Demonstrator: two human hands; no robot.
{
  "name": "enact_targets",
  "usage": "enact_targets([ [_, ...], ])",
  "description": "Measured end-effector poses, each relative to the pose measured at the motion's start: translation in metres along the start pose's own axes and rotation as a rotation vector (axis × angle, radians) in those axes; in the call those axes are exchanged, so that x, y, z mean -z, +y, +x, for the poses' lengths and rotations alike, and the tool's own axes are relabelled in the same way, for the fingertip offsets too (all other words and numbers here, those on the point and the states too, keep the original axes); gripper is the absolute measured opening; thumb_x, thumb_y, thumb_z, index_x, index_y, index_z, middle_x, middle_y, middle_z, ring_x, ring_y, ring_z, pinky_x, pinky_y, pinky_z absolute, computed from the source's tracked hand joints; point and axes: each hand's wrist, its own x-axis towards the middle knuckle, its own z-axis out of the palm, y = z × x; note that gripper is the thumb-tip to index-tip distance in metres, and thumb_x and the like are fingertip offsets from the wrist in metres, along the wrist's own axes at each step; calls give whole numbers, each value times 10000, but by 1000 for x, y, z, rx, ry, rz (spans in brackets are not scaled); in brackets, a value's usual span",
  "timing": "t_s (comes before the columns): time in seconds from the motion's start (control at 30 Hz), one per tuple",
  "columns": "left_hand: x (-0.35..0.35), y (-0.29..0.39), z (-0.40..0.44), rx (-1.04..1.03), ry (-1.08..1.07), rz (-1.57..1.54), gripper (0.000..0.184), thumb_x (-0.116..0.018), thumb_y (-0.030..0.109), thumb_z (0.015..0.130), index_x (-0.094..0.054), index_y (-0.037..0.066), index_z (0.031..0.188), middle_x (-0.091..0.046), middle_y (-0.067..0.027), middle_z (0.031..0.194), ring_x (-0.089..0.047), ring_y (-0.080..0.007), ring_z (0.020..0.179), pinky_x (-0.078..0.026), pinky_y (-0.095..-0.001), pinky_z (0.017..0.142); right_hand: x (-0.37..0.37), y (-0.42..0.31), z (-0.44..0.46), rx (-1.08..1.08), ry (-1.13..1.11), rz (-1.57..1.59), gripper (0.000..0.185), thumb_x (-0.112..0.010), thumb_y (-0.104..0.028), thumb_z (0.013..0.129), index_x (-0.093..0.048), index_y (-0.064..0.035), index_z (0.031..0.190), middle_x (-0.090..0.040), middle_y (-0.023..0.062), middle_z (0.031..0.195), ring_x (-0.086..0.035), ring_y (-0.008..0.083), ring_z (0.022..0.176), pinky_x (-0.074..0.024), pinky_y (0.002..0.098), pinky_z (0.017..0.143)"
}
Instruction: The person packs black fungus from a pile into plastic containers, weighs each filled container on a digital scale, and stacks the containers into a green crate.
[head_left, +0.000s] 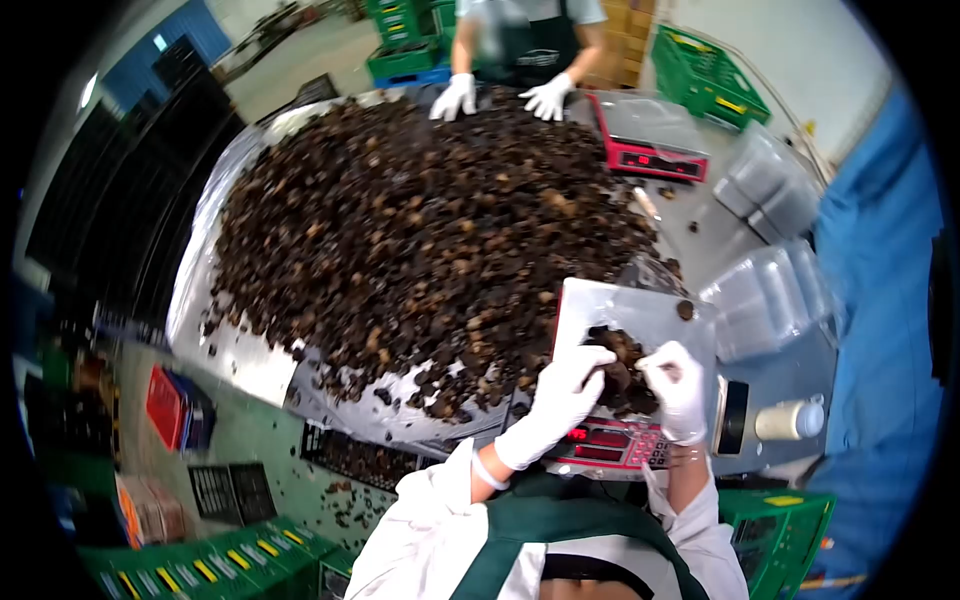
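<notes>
While the great heap of dark pieces (420, 240) (mushrooms, by the look of them) covers most of the table (250, 350), a small pile (628, 395) lies on the near scale (620, 298), directly before the person. Both gloved hands are at that pile, one at each side and a little apart from each other. The left hand (575, 382) has its thumb and fingertips at the pieces, and the right hand (677, 388) bunches its fingers at the opposite edge; whether either one grips a piece is not clear from this angle. One loose piece (685, 310) sits by itself near the platform's far corner. The scale's red display is lit, but its figures are too blurred to read.

Judging by how things lie, one portion is set apart and its handling seems unfinished, with far more left in the heap. See-through plastic boxes (765, 300) stand to the right, beside the scale. Across the table, a co-worker's two gloved hands (547, 98) rest at the heap's far edge.
</notes>
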Motion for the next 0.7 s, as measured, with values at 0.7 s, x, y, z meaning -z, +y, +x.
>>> enact_targets([
  [0.7, 26, -23, -23, -276, -59, 264, 408, -677, 187, 814, -577, 36, 1180, -552, -148, 1255, -520, -326, 1179, -435, -400, 968, 37, 57, 65, 178, 68, -740, 195, -586, 28, 781, -616, -47, 959, -577, 75, 836, -546, 176, 705, -456, 275, 677],
])
